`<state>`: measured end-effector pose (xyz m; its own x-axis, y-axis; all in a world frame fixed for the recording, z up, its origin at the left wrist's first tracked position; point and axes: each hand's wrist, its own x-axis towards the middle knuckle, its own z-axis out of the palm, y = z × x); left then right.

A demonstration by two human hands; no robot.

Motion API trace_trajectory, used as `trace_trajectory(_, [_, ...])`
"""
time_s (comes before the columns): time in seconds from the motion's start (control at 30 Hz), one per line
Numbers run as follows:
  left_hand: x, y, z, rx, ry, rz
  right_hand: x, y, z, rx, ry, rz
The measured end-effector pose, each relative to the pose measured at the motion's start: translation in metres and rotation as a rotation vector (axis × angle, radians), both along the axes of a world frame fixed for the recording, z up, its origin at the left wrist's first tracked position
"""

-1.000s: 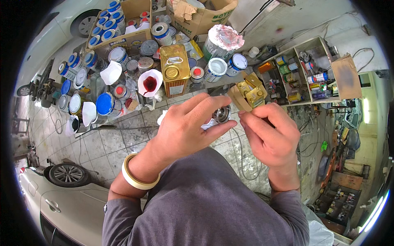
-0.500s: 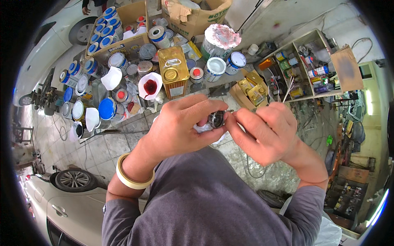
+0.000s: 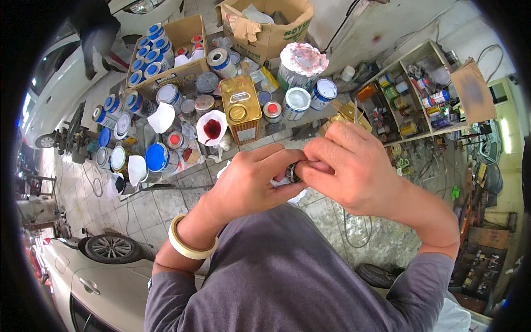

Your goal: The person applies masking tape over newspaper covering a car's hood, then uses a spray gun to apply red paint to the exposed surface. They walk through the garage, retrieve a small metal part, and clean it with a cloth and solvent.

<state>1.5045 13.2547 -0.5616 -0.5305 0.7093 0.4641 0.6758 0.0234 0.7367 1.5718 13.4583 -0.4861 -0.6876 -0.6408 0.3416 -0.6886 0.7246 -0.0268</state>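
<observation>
My left hand [image 3: 255, 176] is curled around a small dark round thing with a shiny rim [image 3: 292, 172]; its kind I cannot make out. Bits of white material [image 3: 299, 197] show below the fingers. My right hand [image 3: 349, 169] is closed, its bent fingers and thumb brought up against the rim. Whatever those fingers pinch is hidden behind them. A roll of masking tape [image 3: 189, 250] hangs around my left wrist. Beyond both hands stands a gold rectangular tin [image 3: 241, 105], next to a white paper cup with dark red liquid [image 3: 212, 128].
Paint cans crowd the table, among them one with a blue lid [image 3: 157, 157]. Behind them stand cardboard boxes [image 3: 191, 74] and a paint-crusted bucket [image 3: 303, 63]. A shelf of cans [image 3: 412, 99] is at right. A beige car [image 3: 88, 282] is at lower left; a person [image 3: 97, 33] is far left.
My right hand has closed in over the round thing, covering more of it. The view has shifted slightly. A person has come further into sight at the far left.
</observation>
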Motion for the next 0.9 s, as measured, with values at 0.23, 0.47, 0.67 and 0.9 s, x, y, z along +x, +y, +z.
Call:
trace_trajectory(0.23, [-0.003, 0.002, -0.008, 0.093, 0.088, 0.164, 0.004, 0.008, -0.031, -0.325, -0.108, -0.212])
trace_trajectory(0.47, [-0.005, 0.001, -0.004, 0.073, 0.065, 0.129, 0.008, 0.010, -0.028, -0.266, 0.108, -0.165])
trace_trajectory(0.67, [-0.006, 0.010, -0.009, 0.122, 0.085, 0.153, 0.012, 0.001, -0.030, -0.005, 0.358, -0.154])
trace_trajectory(0.9, [-0.007, 0.011, -0.009, 0.127, 0.069, 0.150, 0.017, -0.002, -0.036, 0.124, 0.522, -0.167])
